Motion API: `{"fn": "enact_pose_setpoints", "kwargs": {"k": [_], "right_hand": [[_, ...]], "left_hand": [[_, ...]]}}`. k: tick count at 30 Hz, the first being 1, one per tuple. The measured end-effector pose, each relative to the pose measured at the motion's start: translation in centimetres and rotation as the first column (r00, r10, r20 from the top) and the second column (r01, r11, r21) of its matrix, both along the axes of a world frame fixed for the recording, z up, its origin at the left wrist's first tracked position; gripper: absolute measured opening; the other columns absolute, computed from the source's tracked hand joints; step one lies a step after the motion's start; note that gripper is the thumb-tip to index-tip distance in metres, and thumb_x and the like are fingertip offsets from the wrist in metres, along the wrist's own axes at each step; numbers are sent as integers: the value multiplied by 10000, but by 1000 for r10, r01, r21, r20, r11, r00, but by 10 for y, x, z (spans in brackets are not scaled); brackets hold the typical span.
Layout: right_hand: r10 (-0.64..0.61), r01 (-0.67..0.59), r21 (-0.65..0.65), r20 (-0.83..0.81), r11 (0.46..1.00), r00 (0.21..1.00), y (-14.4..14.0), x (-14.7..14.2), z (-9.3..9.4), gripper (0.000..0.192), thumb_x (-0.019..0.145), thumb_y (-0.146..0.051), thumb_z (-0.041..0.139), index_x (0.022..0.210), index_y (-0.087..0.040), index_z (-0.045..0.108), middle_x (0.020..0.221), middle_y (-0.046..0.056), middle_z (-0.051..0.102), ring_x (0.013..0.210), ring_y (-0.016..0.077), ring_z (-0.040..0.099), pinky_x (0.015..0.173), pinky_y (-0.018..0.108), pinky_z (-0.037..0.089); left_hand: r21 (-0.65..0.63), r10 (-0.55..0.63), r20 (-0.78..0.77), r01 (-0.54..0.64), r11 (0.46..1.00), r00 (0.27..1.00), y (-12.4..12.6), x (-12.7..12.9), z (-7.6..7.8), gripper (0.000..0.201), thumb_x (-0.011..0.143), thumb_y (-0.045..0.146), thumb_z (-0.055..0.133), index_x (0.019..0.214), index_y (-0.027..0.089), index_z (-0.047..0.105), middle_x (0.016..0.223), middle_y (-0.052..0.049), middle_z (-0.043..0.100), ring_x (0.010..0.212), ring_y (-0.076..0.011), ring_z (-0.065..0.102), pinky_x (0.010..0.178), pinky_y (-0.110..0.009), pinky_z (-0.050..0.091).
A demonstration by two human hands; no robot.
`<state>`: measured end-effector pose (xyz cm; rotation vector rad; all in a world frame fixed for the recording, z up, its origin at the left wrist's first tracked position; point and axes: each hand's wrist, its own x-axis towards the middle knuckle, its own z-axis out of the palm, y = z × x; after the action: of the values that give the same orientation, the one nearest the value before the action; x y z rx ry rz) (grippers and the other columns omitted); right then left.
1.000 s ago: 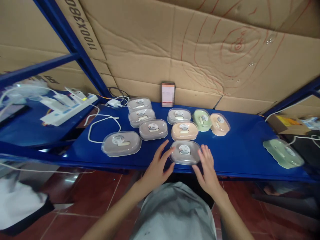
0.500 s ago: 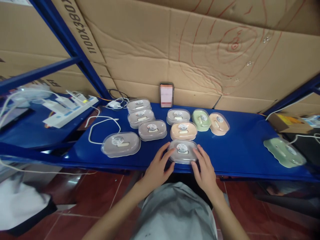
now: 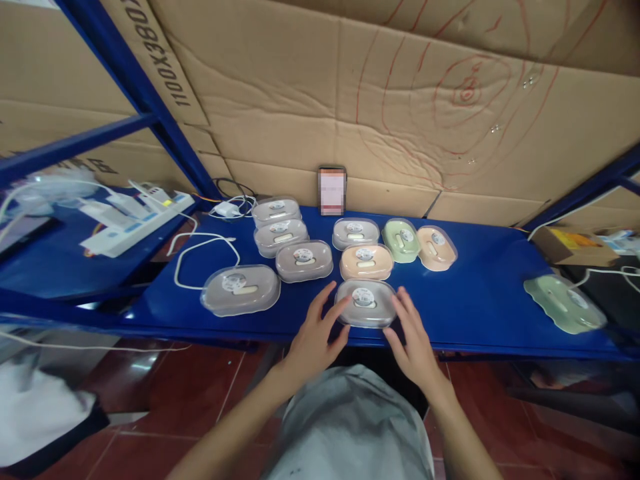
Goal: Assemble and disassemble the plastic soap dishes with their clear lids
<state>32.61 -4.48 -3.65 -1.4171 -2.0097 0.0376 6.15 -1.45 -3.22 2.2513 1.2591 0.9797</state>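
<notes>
A grey oval plastic box with a clear lid and a round label (image 3: 367, 313) lies near the front edge of the blue table. At its left end is my left hand (image 3: 317, 333), fingers spread, with the index fingertip over the lid's edge. My right hand (image 3: 413, 343) is at the other end, thumb and fingers apart, fingertips close to the lid's side; whether they touch it I cannot tell. Directly behind stands a peach box (image 3: 367, 270) of the same shape, with another grey box (image 3: 343, 239) beyond it.
Several more grey boxes (image 3: 250, 300) sit to the left. A green box (image 3: 395, 250) and a second peach box (image 3: 434, 261) stand back right; another green one (image 3: 560, 313) lies far right. A phone (image 3: 332, 192) leans on the cardboard (image 3: 280, 120). White cable and a power strip (image 3: 115, 237) are left.
My right hand's fingers have shifted slightly outward from the grey box's right end. My left hand remains nearly in place. The boxes keep their places on the table.
</notes>
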Motion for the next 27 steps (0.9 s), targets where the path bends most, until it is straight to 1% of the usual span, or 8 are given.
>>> {"fn": "enact_pose_setpoints", "kwargs": {"k": [2, 4, 8, 10, 12, 17, 22, 27], "right_hand": [[-93, 90, 57, 39, 994, 995, 2, 32, 8, 786, 1064, -383, 557, 1746, -414, 167, 1815, 78, 231, 1627, 376, 355, 1232, 598, 475], [-316, 301, 149, 92, 942, 944, 7, 82, 16, 777, 1046, -408, 587, 1734, -403, 227, 1816, 128, 209, 1649, 400, 292, 1260, 642, 387], [-761, 719, 267, 105, 642, 641, 17, 207, 18, 696, 1029, -572, 543, 1654, -272, 470, 1754, 275, 300, 1631, 492, 274, 1193, 776, 286], [-867, 829, 279, 34, 485, 496, 19, 258, 11, 749, 989, -671, 525, 1633, -289, 506, 1705, 308, 377, 1588, 554, 315, 1102, 871, 240], [-885, 855, 242, 29, 458, 466, 20, 290, 2, 802, 945, -739, 526, 1623, -311, 519, 1633, 314, 480, 1537, 581, 373, 1012, 887, 283], [-826, 795, 225, 122, 563, 550, 30, 280, -3, 692, 972, -628, 543, 1542, -245, 630, 1494, 284, 623, 1417, 542, 485, 909, 716, 438], [-647, 637, 138, 276, 758, 711, 56, 215, 26, 498, 1035, -502, 551, 1402, -216, 729, 1377, 222, 695, 1239, 407, 571, 921, 531, 430], [-488, 522, -26, 319, 853, 813, 112, 200, 56, 454, 1055, -482, 579, 1381, -211, 743, 1372, 181, 718, 1165, 316, 612, 869, 388, 409]], "left_hand": [[33, -5, -17, 5, 999, 1000, -1, 0, 2, 628, 1035, 202, 638, 1617, 354, 455, 1795, -117, 199, 1632, -361, 344, 1252, -540, 470], [58, -22, -42, 25, 998, 999, -1, 0, 4, 642, 1035, 198, 638, 1628, 360, 451, 1803, -112, 167, 1648, -375, 304, 1258, -556, 456], [81, -36, -81, 43, 996, 996, -1, 0, 4, 617, 1040, 199, 626, 1618, 352, 472, 1791, -123, 182, 1647, -387, 302, 1256, -573, 453], [83, -38, -98, 46, 995, 994, -1, 1, 3, 622, 1037, 200, 630, 1618, 355, 471, 1787, -126, 193, 1642, -393, 310, 1249, -581, 460], [82, -37, -109, 46, 996, 993, -1, 2, 3, 627, 1033, 201, 634, 1618, 359, 470, 1782, -124, 209, 1637, -393, 322, 1247, -582, 464], [92, -30, -123, 42, 995, 992, -1, 4, 2, 609, 1034, 209, 633, 1607, 347, 481, 1761, -128, 262, 1623, -380, 354, 1247, -568, 471], [91, -27, -139, 40, 995, 990, -1, 4, 1, 618, 1032, 218, 643, 1611, 342, 468, 1762, -136, 265, 1618, -382, 363, 1246, -575, 469], [83, -56, -140, 68, 994, 989, 1, 2, 7, 620, 1035, 236, 649, 1618, 330, 460, 1762, -141, 252, 1622, -378, 345, 1252, -590, 452]]}}
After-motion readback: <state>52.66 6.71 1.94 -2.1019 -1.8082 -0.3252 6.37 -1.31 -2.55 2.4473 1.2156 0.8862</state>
